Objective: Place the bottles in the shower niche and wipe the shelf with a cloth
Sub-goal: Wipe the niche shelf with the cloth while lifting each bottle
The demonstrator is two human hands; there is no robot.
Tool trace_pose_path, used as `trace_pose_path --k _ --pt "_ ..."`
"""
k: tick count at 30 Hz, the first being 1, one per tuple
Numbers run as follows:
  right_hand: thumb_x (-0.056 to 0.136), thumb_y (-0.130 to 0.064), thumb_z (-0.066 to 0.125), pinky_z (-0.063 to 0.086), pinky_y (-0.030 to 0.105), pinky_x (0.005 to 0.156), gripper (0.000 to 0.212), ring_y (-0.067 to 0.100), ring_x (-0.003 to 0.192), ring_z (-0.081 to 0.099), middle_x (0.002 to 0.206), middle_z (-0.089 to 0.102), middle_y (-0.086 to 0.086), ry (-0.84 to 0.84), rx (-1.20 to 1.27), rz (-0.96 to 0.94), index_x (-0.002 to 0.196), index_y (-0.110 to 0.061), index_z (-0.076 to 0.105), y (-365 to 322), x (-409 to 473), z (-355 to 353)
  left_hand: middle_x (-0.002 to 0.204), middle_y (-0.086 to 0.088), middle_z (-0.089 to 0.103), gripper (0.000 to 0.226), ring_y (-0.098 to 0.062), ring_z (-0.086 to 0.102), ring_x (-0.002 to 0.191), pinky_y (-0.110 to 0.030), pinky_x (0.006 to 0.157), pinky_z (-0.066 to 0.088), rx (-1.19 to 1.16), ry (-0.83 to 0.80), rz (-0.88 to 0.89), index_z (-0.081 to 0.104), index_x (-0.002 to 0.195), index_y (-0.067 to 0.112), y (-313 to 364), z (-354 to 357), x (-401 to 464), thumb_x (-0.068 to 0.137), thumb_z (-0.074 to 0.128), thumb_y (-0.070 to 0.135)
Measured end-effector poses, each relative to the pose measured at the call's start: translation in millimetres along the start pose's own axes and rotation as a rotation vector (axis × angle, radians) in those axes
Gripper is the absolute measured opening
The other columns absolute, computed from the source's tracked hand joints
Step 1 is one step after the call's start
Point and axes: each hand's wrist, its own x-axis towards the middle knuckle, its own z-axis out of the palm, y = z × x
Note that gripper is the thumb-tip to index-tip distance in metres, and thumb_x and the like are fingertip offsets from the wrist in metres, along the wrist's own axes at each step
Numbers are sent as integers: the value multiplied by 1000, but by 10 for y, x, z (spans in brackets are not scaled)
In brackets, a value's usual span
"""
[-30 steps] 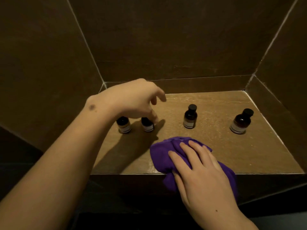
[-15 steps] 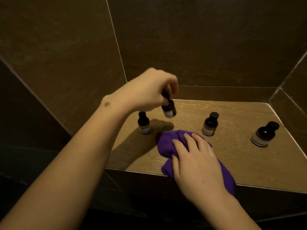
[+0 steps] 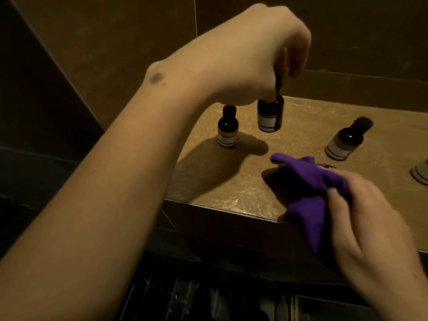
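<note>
Left hand pinches a bottle by its cap, lifted off the shelf. Right hand grips the cloth; best wipe the bared patch before setting it down.

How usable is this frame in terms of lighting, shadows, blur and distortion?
Head view: dim, warm light; the left hand and its lifted bottle cast a hard shadow onto the shelf; sheen glints near the shelf's front edge; the right hand and purple cloth are motion-blurred; wide-angle bending tilts the wall joints; a bottle is cropped at the right edge.
</note>
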Motion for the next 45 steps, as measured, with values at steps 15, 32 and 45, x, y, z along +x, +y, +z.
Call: trace_pose_path --k 15,32,45 --pt "87 -38 46 31 39 111 52 26 136 44 149 49 0 -199 -329 -465 138 -29 53 -283 22 350 103 13 71 40 -2 67 98 -29 83 58 -110 -243 -23 67 114 28 -97 212 4 80 74 7" --pt "78 -34 51 23 46 114 56 31 136 41 145 53 5 -235 -338 -383 133 -24 58 -628 -154 575 112 11 68 40 -2 64 103 -16 77 50 -140 -107 -38 63 119 27 -48 295 -26 85 70 8" --pt "89 -39 43 37 39 109 47 22 130 48 135 61 -2 -214 -469 -71 130 -24 61 -132 -182 -84 115 8 67 40 -8 63 106 -21 81 50 -57 -151 -15 64 119 26 74 203 129 85 69 6"
